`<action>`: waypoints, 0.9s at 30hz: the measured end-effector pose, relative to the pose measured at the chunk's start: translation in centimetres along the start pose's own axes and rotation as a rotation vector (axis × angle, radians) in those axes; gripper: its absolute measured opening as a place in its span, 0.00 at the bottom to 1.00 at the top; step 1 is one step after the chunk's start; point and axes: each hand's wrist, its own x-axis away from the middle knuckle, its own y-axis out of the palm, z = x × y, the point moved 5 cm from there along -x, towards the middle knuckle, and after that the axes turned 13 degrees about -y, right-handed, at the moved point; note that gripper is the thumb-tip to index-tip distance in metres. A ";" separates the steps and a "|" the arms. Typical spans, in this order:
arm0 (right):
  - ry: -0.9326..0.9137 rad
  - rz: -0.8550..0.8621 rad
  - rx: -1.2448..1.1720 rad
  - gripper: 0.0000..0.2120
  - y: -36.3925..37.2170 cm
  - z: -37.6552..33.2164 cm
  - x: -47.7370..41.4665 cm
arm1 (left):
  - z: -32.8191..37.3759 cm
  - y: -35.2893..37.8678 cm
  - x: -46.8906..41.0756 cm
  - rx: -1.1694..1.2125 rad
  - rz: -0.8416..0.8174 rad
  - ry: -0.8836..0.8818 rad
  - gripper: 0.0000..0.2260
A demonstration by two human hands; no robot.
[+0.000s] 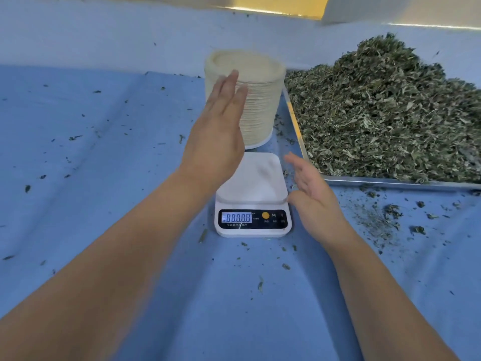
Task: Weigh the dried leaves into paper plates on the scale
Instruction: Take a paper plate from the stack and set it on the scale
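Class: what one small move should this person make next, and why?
Probably lift the top plate off the stack of paper plates with the left hand and set it on the scale: its platform is bare and that hand is open by the stack.

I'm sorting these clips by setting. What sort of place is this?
Probably a herb or tea packing bench: a metal tray heaped with dried leaves, a tall stack of paper plates and a digital scale on a blue cloth.

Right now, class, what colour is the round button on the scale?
Yellow-orange button, clearest in the head view.
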 end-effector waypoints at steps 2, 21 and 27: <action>-0.009 0.023 0.015 0.32 -0.2 0.0 0.1 | 0.6 0.1 -2.8 -0.101 -0.011 0.001 0.28; -0.024 0.078 0.082 0.16 -0.2 -0.6 0.2 | 0.4 0.7 -9.6 -0.743 -0.241 0.282 0.10; -0.026 0.080 0.101 0.15 -0.2 -0.6 0.3 | 0.3 0.5 -10.1 -0.800 -0.269 0.332 0.13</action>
